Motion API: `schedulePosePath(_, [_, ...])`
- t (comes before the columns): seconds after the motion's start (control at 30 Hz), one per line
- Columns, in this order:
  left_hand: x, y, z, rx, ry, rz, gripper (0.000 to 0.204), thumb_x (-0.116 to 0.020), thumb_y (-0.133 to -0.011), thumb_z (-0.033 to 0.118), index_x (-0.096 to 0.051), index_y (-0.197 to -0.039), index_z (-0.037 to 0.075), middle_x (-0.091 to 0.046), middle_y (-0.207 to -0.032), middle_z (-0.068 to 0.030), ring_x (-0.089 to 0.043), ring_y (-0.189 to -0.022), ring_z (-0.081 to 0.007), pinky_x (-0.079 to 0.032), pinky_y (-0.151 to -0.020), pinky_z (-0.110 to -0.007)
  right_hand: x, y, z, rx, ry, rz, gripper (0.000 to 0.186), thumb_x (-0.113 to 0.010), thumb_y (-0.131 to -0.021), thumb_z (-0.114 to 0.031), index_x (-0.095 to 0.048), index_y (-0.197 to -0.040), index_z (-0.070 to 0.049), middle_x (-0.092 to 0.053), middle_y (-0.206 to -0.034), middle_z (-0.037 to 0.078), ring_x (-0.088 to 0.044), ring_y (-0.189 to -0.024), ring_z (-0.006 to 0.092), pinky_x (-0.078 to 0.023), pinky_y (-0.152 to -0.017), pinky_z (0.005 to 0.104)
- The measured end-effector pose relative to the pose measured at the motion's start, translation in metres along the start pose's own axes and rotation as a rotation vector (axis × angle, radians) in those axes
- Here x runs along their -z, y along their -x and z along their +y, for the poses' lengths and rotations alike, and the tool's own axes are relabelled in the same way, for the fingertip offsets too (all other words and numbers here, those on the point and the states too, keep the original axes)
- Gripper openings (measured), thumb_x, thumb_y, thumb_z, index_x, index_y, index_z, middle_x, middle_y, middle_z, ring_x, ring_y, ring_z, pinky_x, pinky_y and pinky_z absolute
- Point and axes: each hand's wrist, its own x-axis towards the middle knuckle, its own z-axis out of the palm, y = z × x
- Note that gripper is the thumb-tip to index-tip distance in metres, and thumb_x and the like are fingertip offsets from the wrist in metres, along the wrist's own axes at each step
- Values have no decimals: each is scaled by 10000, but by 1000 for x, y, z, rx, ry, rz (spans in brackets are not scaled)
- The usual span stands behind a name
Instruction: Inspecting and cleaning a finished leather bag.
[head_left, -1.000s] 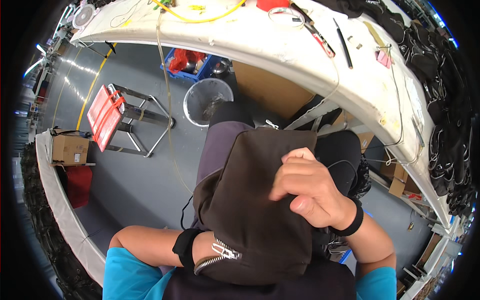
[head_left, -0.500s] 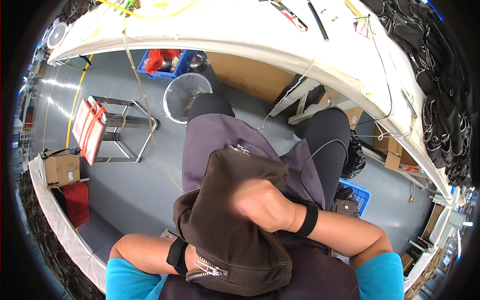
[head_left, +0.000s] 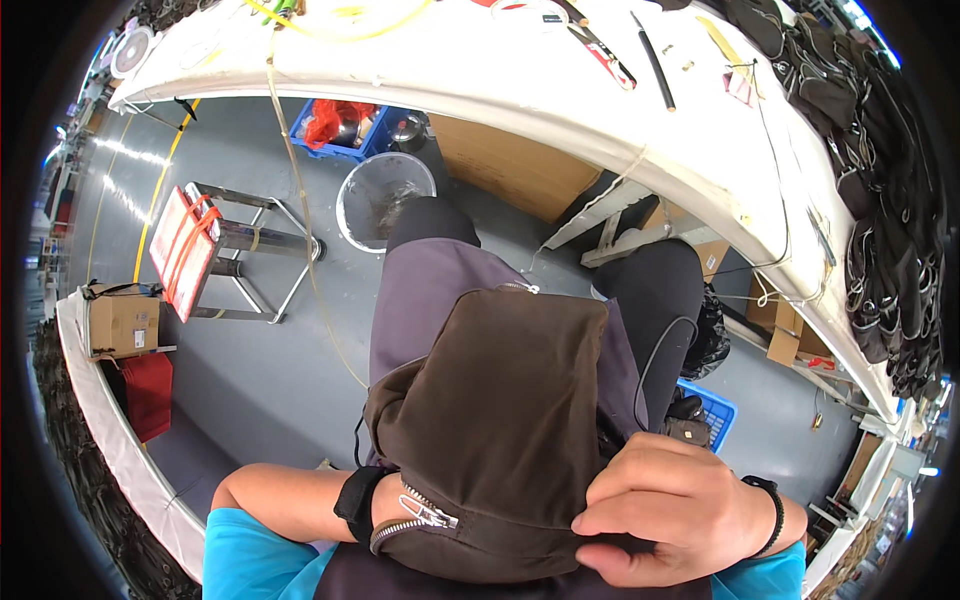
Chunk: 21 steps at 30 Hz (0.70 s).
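A dark brown fabric bag (head_left: 505,400) lies across my lap, its lower end toward my body. My left arm (head_left: 300,495), with a black band at the wrist, reaches in at the bag's open zipper (head_left: 425,515); the fabric hides my left hand, so its fingers cannot be seen. At the bag's lower right edge is my right hand (head_left: 660,510), fingers curled and thumb close to the forefinger, closed on the fabric there. A second zipper pull (head_left: 533,289) shows at the bag's far end.
Ahead stands a white-covered table (head_left: 480,80) with scissors (head_left: 605,58) and a black stick-like tool (head_left: 653,60) on it. Dark bags (head_left: 890,230) are heaped at the right. Below are a grey bin (head_left: 385,200), a blue crate (head_left: 345,130) and a metal-framed stool (head_left: 240,240).
My right hand has moved from the top of the bag down to its lower right edge. The bag's upper face now looks flatter and smoother. My left arm stays at the zipper opening.
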Motion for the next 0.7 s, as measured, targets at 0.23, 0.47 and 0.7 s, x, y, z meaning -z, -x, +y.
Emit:
schedulePosePath(0.23, [2, -1, 6, -21, -5, -14, 473, -636, -791, 90, -518, -1243, 16, -562, -1206, -104, -536, -1111, -217, -401, -974, -311, 1, 0, 19, -188, -223, -138, 148, -661, -717, 10, -565, -804, -61, -546, -740, 61, -572, -628, 231, -470, -558, 317])
schedulePosePath(0.47, [3, 4, 6, -41, -12, 2, 474, -645, -778, 84, -530, -1232, 15, -570, -1201, -104, -549, -1095, -219, -413, -961, -308, 13, 3, 31, -122, -315, -51, 74, -657, -806, 11, -613, -862, -8, -611, -820, 62, -605, -667, 148, -488, -585, 274])
schedulePosePath(0.7, [3, -3, 8, -53, -2, -13, 475, -655, -764, 78, -543, -1221, 14, -578, -1197, -104, -561, -1079, -221, -425, -948, -305, 16, -6, 8, 65, -59, -214, 139, -742, -765, -61, -670, -880, -29, -633, -835, 58, -621, -689, 199, -503, -590, 285])
